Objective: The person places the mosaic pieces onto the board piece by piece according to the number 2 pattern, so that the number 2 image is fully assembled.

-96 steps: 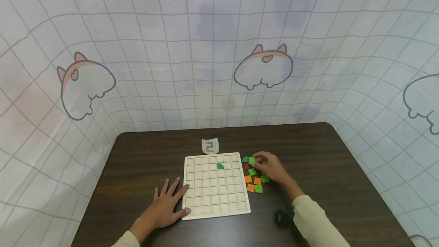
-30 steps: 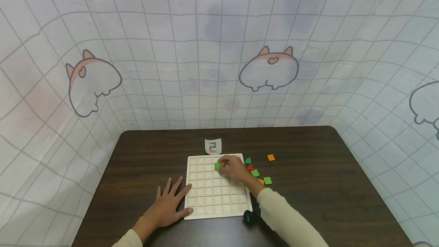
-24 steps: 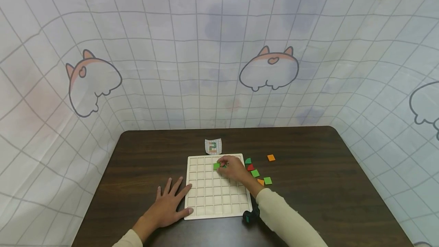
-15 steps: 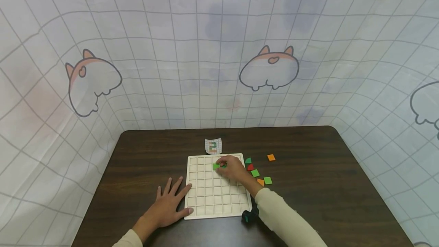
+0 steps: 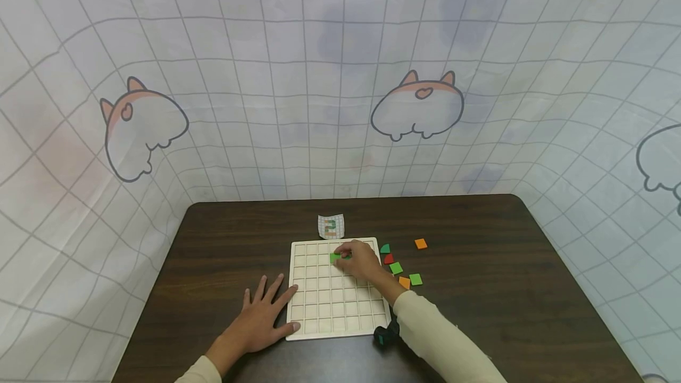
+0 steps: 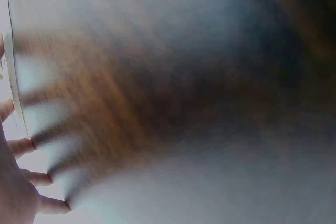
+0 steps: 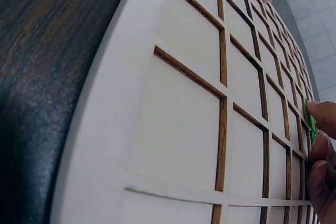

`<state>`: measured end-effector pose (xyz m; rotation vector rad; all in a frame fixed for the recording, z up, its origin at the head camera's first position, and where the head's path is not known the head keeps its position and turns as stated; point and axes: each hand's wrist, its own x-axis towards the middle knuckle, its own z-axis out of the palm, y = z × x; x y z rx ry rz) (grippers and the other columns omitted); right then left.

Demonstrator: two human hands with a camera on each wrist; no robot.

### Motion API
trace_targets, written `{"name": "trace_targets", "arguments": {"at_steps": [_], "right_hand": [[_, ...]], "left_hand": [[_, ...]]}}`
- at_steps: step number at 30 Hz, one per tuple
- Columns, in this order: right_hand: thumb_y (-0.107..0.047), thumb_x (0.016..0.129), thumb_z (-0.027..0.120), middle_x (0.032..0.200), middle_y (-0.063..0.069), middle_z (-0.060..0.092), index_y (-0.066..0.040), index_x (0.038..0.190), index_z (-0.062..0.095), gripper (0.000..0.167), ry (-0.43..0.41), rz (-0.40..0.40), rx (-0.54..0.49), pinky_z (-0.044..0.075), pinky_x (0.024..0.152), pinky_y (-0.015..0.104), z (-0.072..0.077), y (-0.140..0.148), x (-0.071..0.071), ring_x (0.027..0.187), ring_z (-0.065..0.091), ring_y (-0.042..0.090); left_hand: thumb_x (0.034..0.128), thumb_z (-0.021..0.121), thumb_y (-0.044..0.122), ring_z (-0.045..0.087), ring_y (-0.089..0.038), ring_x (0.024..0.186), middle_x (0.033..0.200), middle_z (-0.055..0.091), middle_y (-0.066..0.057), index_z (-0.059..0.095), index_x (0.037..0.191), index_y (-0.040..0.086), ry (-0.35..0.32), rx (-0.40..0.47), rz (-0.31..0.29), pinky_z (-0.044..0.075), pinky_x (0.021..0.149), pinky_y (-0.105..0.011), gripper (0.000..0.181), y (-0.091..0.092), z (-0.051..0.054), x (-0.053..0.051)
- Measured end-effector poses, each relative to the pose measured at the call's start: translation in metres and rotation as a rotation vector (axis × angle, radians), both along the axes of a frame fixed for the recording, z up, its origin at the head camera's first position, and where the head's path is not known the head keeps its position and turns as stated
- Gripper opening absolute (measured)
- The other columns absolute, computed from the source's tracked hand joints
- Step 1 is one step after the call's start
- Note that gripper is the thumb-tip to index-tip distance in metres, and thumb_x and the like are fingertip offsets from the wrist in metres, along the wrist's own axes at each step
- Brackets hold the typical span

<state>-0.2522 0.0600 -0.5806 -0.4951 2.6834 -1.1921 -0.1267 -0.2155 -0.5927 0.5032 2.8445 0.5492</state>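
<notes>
The right hand (image 5: 360,260) pinches a green tile (image 5: 334,258) at the board's (image 5: 337,313) twelve o'clock; the left hand (image 5: 259,319) lies spread at eight; a tilted release could misalign that tile.

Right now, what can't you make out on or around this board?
Printed card, head view: its design is too small to read exactly.
Green tile in the right grip, head view: fingers cover part; whether it lies flat is unclear.
Orange tile, head view: the right forearm hides its lower part.
Left grip, left wrist view: cut off by the picture's left edge; tabletop blurred.
</notes>
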Motion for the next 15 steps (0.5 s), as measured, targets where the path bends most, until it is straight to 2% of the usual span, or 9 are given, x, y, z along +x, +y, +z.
{"name": "trace_targets", "arguments": {"at_steps": [8,15], "right_hand": [[-0.021,0.09,0.076,0.096,0.001,0.066,-0.014,0.106,0.077,0.018,-0.02,-0.014,-0.006,0.049,0.075,0.035,0.0028,-0.0014,0.0005,0.087,0.06,0.015],[-0.022,0.091,0.075,0.093,-0.001,0.065,-0.014,0.11,0.076,0.021,-0.041,0.016,0.019,0.049,0.075,0.035,0.0049,-0.0011,-0.0014,0.085,0.058,0.014]], "left_hand": [[0.0914,0.049,0.074,0.011,-0.055,0.15,0.167,0.019,-0.014,0.033,0.158,0.031,-0.001,0.007,-0.002,0.011,0.104,-0.085,0.08,0.0,0.0012,0.0006],[0.0914,0.049,0.074,0.009,-0.054,0.151,0.168,0.017,-0.014,0.031,0.159,0.033,-0.018,0.002,0.0,0.01,0.105,-0.084,0.081,-0.001,0.0002,-0.0007]]}}
